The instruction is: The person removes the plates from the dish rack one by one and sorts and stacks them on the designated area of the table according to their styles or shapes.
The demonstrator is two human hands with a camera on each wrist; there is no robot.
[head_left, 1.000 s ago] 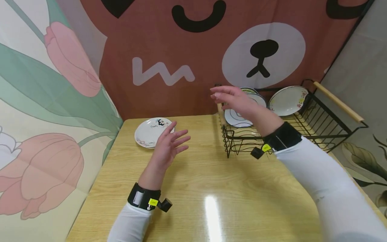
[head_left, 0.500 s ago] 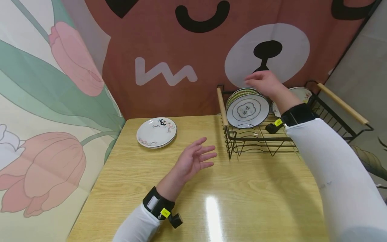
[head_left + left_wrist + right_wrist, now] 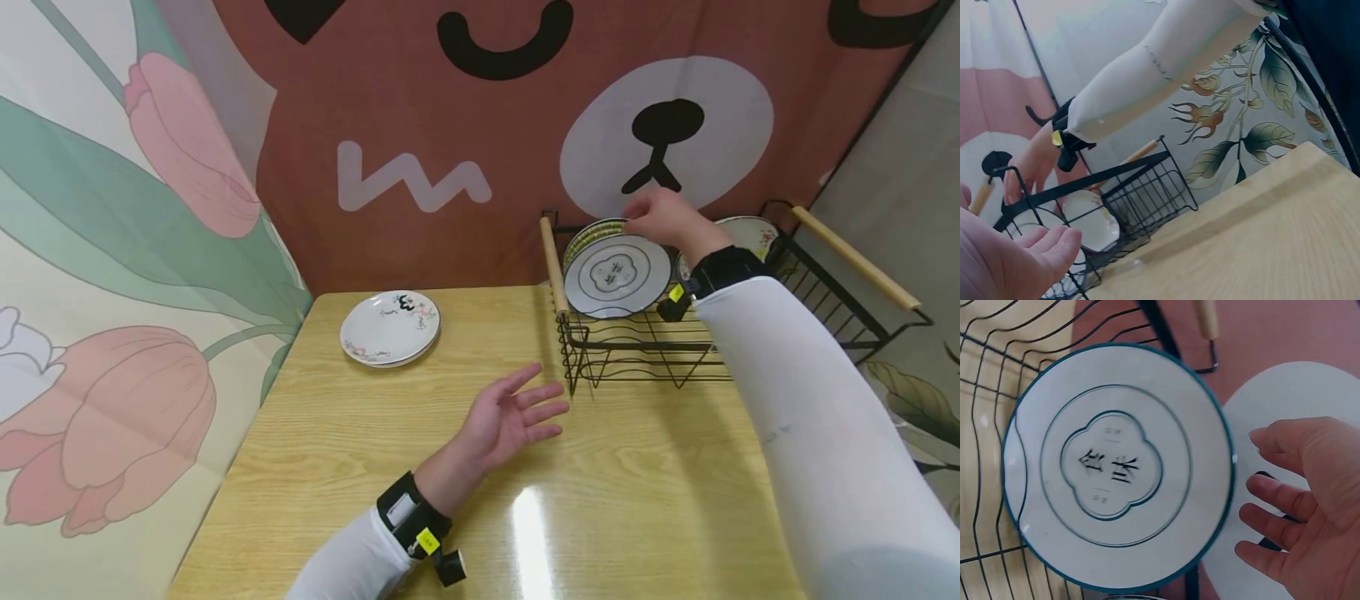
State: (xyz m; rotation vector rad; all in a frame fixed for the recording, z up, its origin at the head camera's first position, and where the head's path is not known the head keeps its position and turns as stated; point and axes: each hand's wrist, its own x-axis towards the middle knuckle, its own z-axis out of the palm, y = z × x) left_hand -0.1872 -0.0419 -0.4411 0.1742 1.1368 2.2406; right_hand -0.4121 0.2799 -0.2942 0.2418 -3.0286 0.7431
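A white plate with a dark teal rim and printed characters (image 3: 1116, 469) leans in the left part of a black wire dish rack (image 3: 637, 343). Just beyond its upper edge hovers my right hand (image 3: 667, 221), fingers spread with a gap to the plate in the right wrist view (image 3: 1291, 500). Behind that plate stand others with a green-yellow pattern (image 3: 592, 235). A floral plate (image 3: 750, 233) stands farther right in the rack, partly hidden by my right wrist. My left hand (image 3: 506, 421) is held palm up with loose fingers over the table, in front of the rack, holding nothing.
Two or more stacked floral plates (image 3: 390, 329) lie at the table's back left. The rack has wooden handles (image 3: 553, 265) at both ends. Printed cloth (image 3: 405, 250) hangs right behind the table (image 3: 337, 467).
My right hand has moved right and back over the rack, then slightly down toward the teal-rimmed plate's top edge. The left hand has shifted right and nearer, away from the stacked plates.
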